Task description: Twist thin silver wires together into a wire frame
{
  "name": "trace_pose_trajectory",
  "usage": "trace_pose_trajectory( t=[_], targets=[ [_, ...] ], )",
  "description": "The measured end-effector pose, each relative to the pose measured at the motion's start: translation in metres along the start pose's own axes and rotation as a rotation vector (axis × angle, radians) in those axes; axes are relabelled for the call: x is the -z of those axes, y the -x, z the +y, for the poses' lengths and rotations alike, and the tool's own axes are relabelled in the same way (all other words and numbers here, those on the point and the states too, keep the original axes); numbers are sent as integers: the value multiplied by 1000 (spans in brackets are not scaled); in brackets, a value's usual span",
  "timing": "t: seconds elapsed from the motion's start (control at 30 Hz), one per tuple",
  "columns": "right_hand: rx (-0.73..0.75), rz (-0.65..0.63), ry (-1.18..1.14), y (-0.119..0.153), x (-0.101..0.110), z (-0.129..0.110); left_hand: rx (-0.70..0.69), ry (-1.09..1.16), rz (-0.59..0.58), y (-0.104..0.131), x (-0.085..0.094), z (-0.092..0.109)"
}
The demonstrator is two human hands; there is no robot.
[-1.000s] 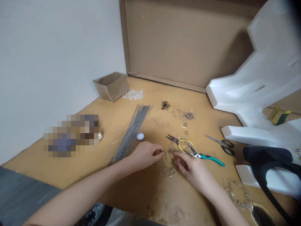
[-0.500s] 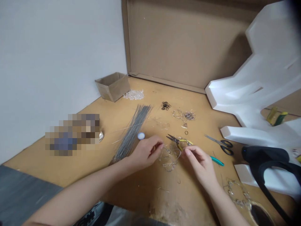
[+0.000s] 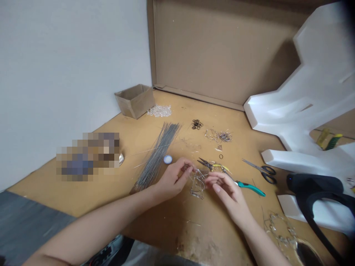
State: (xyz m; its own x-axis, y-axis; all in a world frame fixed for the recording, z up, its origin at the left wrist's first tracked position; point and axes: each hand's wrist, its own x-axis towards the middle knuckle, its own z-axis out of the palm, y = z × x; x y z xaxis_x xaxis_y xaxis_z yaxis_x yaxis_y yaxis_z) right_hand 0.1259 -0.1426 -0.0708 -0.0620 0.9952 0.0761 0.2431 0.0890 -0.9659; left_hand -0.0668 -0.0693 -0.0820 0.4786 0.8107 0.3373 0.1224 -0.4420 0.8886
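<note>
My left hand [image 3: 176,179] pinches a bent, silvery wire piece [image 3: 197,184] with beads or loops along it, between thumb and forefinger. The wire hangs down just above the table. My right hand [image 3: 227,192] is at the right side of this wire, palm turned inward, thumb apart from the curled fingers; its fingertips are near or touching the wire. Behind lie yellow-handled pliers [image 3: 205,163] with dark jaws. A teal-handled tool [image 3: 252,187] sticks out past my right hand, its head hidden. A small round white-and-blue lid or dish [image 3: 168,159] lies by my left hand.
A bundle of straight grey wires [image 3: 159,155] lies on the left. Behind are a cardboard box [image 3: 135,101], clear beads [image 3: 160,110], black rings [image 3: 197,124] and tangled wire pieces [image 3: 224,136]. Scissors [image 3: 263,170], a black headset-like object [image 3: 314,186] and white foam [image 3: 277,122] are on the right.
My right hand has moved left and its thumb has parted from the fingers. The wire piece in my left hand is lifted and more upright. The view has shifted slightly.
</note>
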Motion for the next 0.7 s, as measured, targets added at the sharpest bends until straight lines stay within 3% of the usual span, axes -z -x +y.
trace_pose_trajectory(
  t=[0.23,0.5,0.7],
  targets=[
    [16,-16,25,1,-11,7,-4,40,0,2,-4,-3],
    [-7,82,102,1,-22,17,-68,-18,-69,5,-8,0],
    [67,188,417,3,-9,13,-166,-15,-70,3,-9,4]
  ],
)
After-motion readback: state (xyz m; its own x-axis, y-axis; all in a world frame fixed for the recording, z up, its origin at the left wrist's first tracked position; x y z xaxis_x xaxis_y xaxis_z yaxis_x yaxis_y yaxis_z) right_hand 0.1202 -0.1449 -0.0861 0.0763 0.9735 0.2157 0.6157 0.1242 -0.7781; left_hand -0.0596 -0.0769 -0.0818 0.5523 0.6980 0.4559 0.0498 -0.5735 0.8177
